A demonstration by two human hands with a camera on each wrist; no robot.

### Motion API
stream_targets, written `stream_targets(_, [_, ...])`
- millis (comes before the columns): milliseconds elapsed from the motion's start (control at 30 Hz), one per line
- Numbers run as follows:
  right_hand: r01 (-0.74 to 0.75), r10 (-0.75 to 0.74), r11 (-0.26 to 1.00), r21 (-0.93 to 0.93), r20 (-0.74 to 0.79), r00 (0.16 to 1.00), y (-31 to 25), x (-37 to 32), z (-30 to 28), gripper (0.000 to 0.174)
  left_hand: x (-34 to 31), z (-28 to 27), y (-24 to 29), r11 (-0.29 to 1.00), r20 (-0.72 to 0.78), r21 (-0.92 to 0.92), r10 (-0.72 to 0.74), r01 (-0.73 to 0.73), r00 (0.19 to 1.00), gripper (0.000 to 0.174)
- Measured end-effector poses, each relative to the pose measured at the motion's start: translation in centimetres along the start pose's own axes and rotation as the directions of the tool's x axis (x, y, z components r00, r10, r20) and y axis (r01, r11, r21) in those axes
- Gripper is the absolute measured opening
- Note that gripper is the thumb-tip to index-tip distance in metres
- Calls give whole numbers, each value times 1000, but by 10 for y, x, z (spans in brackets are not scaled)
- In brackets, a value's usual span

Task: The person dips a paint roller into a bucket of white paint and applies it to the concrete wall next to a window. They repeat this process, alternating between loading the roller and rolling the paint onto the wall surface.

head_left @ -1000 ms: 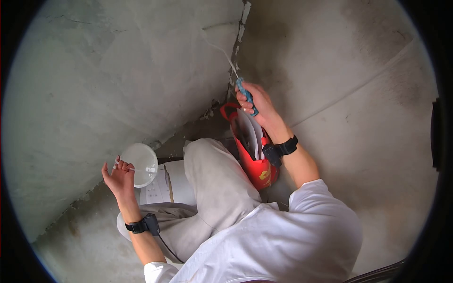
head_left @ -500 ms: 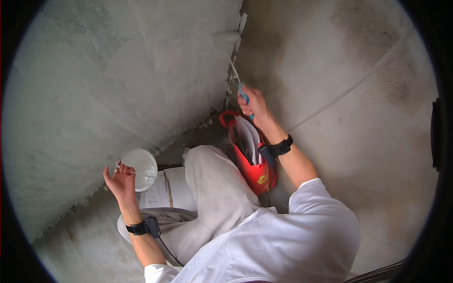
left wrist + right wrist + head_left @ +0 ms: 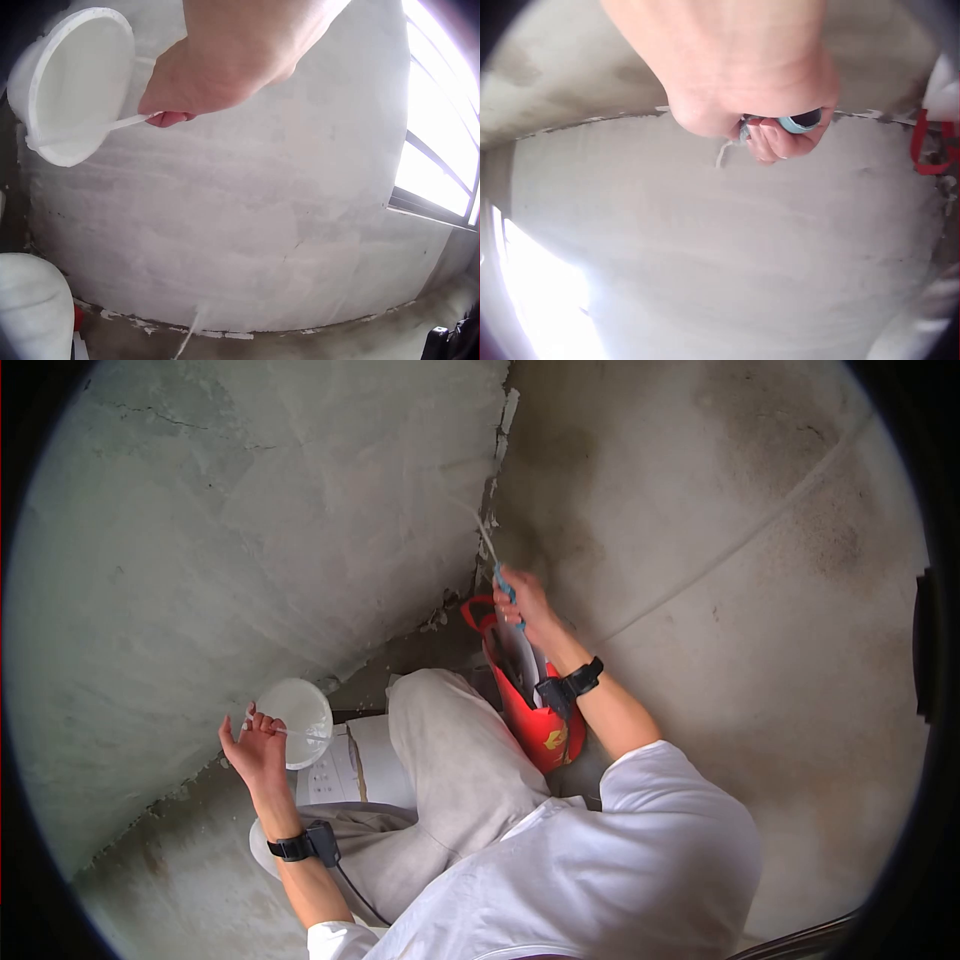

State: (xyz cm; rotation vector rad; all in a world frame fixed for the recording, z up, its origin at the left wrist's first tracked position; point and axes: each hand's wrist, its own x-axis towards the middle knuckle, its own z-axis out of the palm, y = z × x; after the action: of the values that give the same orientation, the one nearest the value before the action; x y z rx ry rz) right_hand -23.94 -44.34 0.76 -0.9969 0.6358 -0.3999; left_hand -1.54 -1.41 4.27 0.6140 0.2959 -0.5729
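Observation:
My left hand holds a white plastic bucket by its thin handle, fingers curled round it. The bucket hangs tilted close to the wall in the left wrist view, its inside pale and whitish. In my right hand is a paint roller with a light blue handle, gripped with curled fingers. Its thin whitish rod reaches up along the wall, near the edge where wall meets floor. The roller's far end is faint against the grey wall.
A red bag with white sheets inside stands below my right forearm. Beside my bent leg lies a white carton-like piece. Concrete floor stretches to the right. A bright window shows in the left wrist view.
My right hand has drawn the roller back toward my body and slightly left, along the wall's edge. The left hand and bucket stay nearly in place.

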Motion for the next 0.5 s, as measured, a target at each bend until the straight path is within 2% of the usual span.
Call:
stream_targets(100, [-86, 86, 996, 5, 16, 996, 35, 1, -9, 30, 6, -12, 3, 1000, 66, 14, -19, 18, 998, 45])
stream_targets(267, [-83, 83, 997, 8, 42, 996, 67, 12, -25, 31, 6, -12, 3, 999, 75, 30, -13, 11, 997, 45])
stream_targets(400, [-29, 27, 999, 41, 44, 999, 55, 18, -27, 30, 2, -3, -1, 1000, 4, 28, 14, -14, 1000, 42])
stream_targets(500, [35, -40, 996, 78, 72, 997, 21, 27, -24, 29, 4, -7, 0, 1000, 48, 23, 5, -6, 999, 42])
